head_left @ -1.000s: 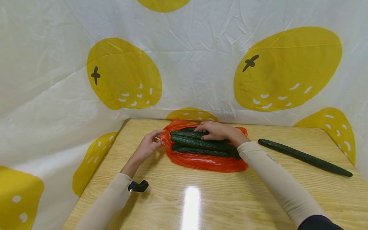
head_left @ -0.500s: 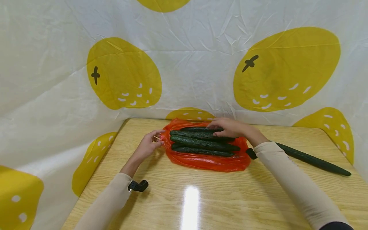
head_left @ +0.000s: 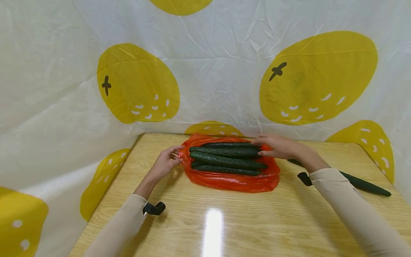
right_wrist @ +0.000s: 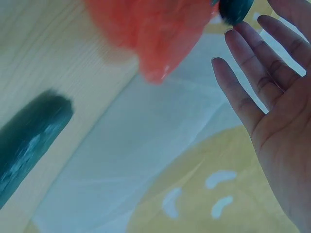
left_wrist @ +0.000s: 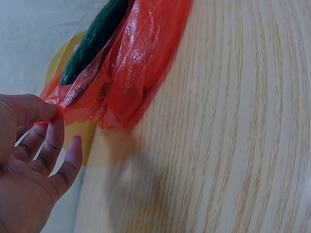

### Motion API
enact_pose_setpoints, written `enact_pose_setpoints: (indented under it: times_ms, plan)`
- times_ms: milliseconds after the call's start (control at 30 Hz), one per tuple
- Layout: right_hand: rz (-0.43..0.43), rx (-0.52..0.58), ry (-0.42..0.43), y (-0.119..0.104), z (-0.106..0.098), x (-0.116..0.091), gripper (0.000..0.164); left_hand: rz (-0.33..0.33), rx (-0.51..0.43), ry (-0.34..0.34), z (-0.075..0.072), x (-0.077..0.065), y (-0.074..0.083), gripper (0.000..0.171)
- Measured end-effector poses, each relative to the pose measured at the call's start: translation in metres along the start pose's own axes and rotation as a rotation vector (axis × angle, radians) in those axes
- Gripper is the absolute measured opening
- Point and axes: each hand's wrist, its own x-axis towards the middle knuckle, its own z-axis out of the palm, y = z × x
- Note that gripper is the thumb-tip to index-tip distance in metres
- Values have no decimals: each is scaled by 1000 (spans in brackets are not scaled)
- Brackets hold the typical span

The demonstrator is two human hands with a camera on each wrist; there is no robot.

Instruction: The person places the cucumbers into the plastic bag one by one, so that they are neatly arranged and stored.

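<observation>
Several dark green cucumbers (head_left: 228,160) lie side by side on a red plastic bag (head_left: 229,184) on the table. My left hand (head_left: 163,165) pinches the bag's left edge between thumb and index finger. In the left wrist view, the pinched red film (left_wrist: 131,63) has a cucumber (left_wrist: 92,43) beside it. At the right ends of the cucumbers is my right hand (head_left: 280,147), its fingers spread and loosely extended. In the right wrist view, the fingers are by a cucumber's end (right_wrist: 235,10); contact cannot be told.
A single cucumber (head_left: 369,186) lies outside the bag on the right, partly hidden by my right forearm. Behind the wooden table (head_left: 257,217) hangs a white cloth (head_left: 221,85) with yellow fruit shapes, and it also lines the left side.
My right hand has slid rightward over the cucumbers from their middle to their right ends, uncovering more of them. The left hand keeps its pinch on the bag in the same place.
</observation>
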Motion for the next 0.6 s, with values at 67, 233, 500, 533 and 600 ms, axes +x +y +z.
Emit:
enact_pose_setpoints:
  times_ms: [67, 233, 500, 533, 600]
  plan:
    - [1, -15, 13, 1, -2, -10, 42, -1, 0, 0, 0, 0, 0, 47]
    - [-3, -46, 47, 7, -5, -34, 43, -7, -2, 0, 0, -1, 1, 47]
    - [35, -72, 57, 23, -6, -68, 39, -12, -1, 0, 0, -1, 2, 47]
    - [44, -79, 58, 25, -6, -72, 39, -13, -1, 0, 0, -1, 2, 47]
    - [54, -96, 64, 29, -5, -80, 39, -13, -2, -1, 0, -1, 2, 47]
